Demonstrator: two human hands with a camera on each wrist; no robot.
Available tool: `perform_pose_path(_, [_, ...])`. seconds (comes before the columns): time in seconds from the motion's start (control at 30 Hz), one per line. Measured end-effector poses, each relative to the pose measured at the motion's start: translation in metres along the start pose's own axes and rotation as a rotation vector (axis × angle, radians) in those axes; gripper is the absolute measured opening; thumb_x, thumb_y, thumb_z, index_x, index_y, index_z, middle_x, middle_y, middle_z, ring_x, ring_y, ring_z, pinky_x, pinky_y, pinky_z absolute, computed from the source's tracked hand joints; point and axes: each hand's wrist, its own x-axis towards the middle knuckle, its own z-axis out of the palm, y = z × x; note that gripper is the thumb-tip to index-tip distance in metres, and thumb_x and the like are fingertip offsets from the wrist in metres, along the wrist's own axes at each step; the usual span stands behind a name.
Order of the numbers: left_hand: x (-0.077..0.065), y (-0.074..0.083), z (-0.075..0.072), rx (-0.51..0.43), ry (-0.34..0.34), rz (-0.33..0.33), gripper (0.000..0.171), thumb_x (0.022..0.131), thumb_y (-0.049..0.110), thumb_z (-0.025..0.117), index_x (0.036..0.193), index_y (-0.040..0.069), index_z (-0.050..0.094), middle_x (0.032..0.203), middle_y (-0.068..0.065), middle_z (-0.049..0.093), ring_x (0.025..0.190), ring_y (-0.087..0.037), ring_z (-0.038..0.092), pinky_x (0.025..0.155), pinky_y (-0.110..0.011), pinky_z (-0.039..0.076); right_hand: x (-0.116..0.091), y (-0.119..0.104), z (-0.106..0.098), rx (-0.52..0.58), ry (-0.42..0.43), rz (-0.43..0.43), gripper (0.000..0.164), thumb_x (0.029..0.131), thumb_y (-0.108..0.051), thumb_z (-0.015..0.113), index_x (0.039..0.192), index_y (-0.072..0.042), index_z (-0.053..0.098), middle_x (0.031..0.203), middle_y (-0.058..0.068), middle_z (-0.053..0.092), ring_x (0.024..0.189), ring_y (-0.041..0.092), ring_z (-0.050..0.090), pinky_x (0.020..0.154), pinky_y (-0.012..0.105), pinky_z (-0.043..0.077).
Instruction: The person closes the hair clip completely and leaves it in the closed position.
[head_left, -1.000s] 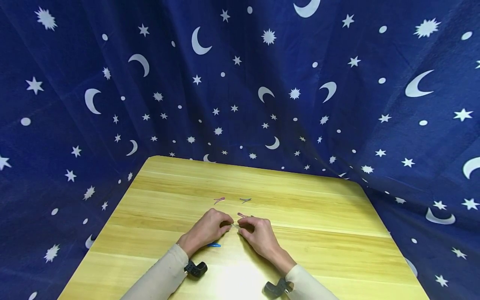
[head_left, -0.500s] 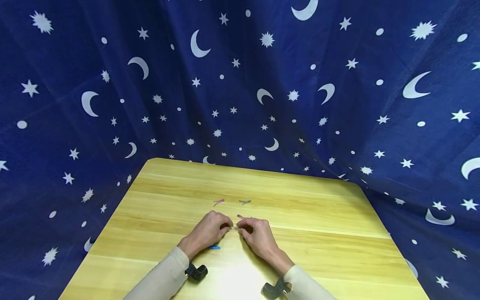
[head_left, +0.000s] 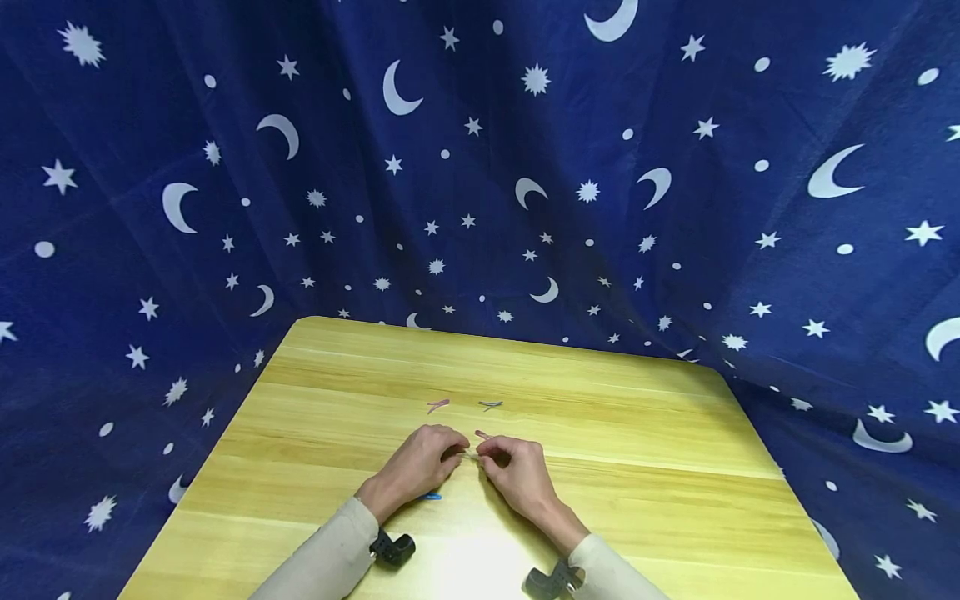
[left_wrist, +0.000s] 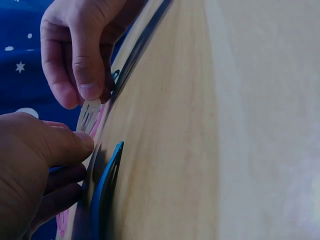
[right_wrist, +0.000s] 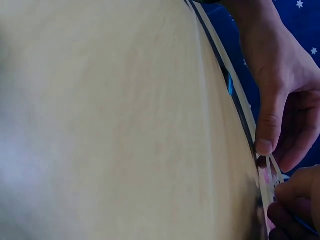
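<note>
Between the two hands is a cream snap hair clip (left_wrist: 89, 116) with slots along its body. My left hand (head_left: 422, 460) pinches one end between thumb and fingers. The other end is pinched by my right hand (head_left: 521, 475). Seen from the right wrist, the cream clip's narrow arms (right_wrist: 270, 166) spread apart in a V by the left fingertips. A blue hair clip (left_wrist: 106, 192) lies on the table beside the left wrist, which partly covers it in the head view. Just beyond the right fingers lies a reddish-pink clip (head_left: 482, 434), partly hidden by that hand.
Farther back on the wooden table (head_left: 615, 433) lie a pink hair clip (head_left: 438, 406) and a grey one (head_left: 491, 405), both with arms spread. A dark blue curtain (head_left: 480, 183) with moons and stars hangs behind the table and along its sides.
Both hands stay nearly in place, still holding the cream hair clip. The left hand has shifted slightly right and covers a bit more of the blue clip.
</note>
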Motion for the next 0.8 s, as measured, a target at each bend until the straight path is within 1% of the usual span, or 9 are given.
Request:
perform_pose_path(0.13, [-0.002, 0.0, 0.001, -0.015, 0.03, 0.009, 0.019, 0.094, 0.004, 0.085, 0.112, 0.009, 0.082, 0.107, -0.003, 0.082, 0.1, -0.017, 0.077, 0.088, -0.033, 0.065, -0.002, -0.001, -0.001, 0.024, 0.011, 0.029, 0.017, 0.087, 0.005, 0.085, 0.094, -0.011, 0.084, 0.092, 0.001, 0.084, 0.087, 0.012, 0.08, 0.078, 0.025, 0.065])
perform_pose_path(0.23, [-0.001, 0.0, 0.0, -0.038, 0.049, 0.018, 0.021, 0.094, 0.002, 0.085, 0.113, 0.008, 0.082, 0.108, -0.004, 0.082, 0.099, -0.017, 0.078, 0.087, -0.032, 0.065, -0.002, -0.001, -0.003, 0.043, -0.002, 0.041, 0.016, 0.088, 0.003, 0.086, 0.094, -0.011, 0.084, 0.091, 0.001, 0.084, 0.085, 0.011, 0.079, 0.077, 0.024, 0.064])
perform_pose_path(0.5, [0.005, 0.0, -0.007, -0.152, 0.064, 0.041, 0.024, 0.094, -0.003, 0.083, 0.117, 0.003, 0.082, 0.108, -0.008, 0.083, 0.092, -0.017, 0.079, 0.081, -0.028, 0.065, 0.003, -0.005, -0.01, 0.096, -0.024, 0.052, 0.013, 0.092, 0.0, 0.085, 0.097, -0.011, 0.084, 0.092, 0.006, 0.084, 0.083, 0.01, 0.078, 0.076, 0.023, 0.063])
perform_pose_path(0.67, [0.003, 0.001, -0.008, -0.163, 0.058, 0.042, 0.025, 0.094, -0.002, 0.083, 0.118, 0.003, 0.081, 0.11, -0.009, 0.083, 0.095, -0.018, 0.08, 0.082, -0.03, 0.066, 0.0, -0.005, -0.011, 0.097, -0.041, 0.052, 0.012, 0.092, 0.001, 0.083, 0.098, -0.01, 0.084, 0.094, 0.007, 0.084, 0.085, 0.01, 0.079, 0.077, 0.023, 0.064])
perform_pose_path(0.8, [0.001, 0.002, -0.008, -0.165, 0.054, 0.042, 0.022, 0.094, -0.003, 0.082, 0.116, 0.004, 0.082, 0.109, -0.008, 0.084, 0.095, -0.015, 0.08, 0.084, -0.031, 0.066, -0.003, -0.006, -0.01, 0.104, -0.042, 0.053, 0.014, 0.092, 0.003, 0.083, 0.099, -0.009, 0.084, 0.095, 0.007, 0.084, 0.086, 0.012, 0.079, 0.079, 0.024, 0.065])
